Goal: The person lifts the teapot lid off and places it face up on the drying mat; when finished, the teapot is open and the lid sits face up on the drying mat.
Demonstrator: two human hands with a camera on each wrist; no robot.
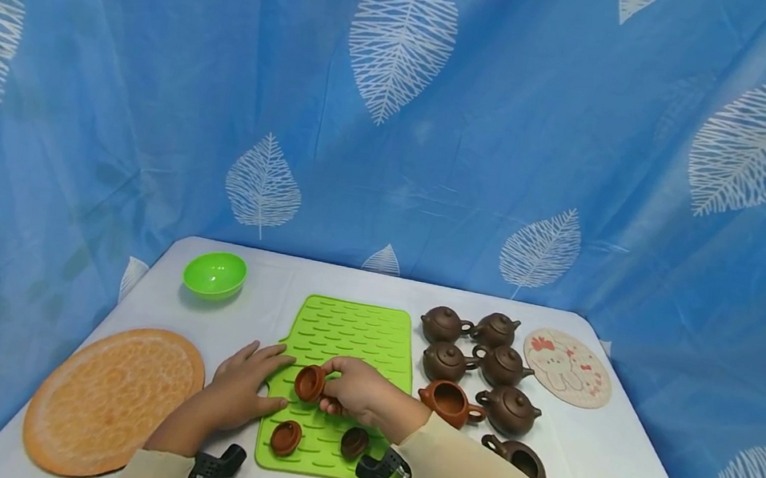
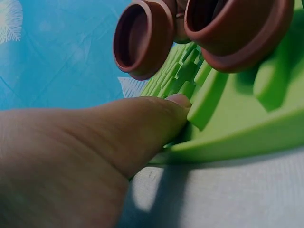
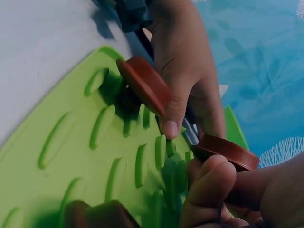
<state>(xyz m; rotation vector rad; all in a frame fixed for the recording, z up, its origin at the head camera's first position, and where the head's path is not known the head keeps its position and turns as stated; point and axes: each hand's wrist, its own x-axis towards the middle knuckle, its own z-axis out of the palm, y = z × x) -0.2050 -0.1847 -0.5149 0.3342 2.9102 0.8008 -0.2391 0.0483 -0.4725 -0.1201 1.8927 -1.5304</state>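
My right hand (image 1: 362,394) pinches a reddish-brown teapot lid (image 1: 309,383) by its far side, with the hollow underside turned outward, above the green ridged mat (image 1: 356,332). At the mat's left edge my left hand (image 1: 246,386) rests with fingers spread, its thumb (image 2: 166,111) touching the rim. Two more lids lie on the front of the mat: a reddish-brown lid (image 1: 286,438) and a dark brown lid (image 1: 354,443). Right of the mat stand a lidless reddish-brown teapot (image 1: 434,393) and a lidless dark brown teapot (image 1: 513,450).
Several dark brown teapots (image 1: 445,362) with lids on stand in a cluster right of the mat. Behind them lies a round bunny-print pad (image 1: 565,368). A green bowl (image 1: 214,275) sits at the back left, with a round tan mat (image 1: 114,401) nearer me.
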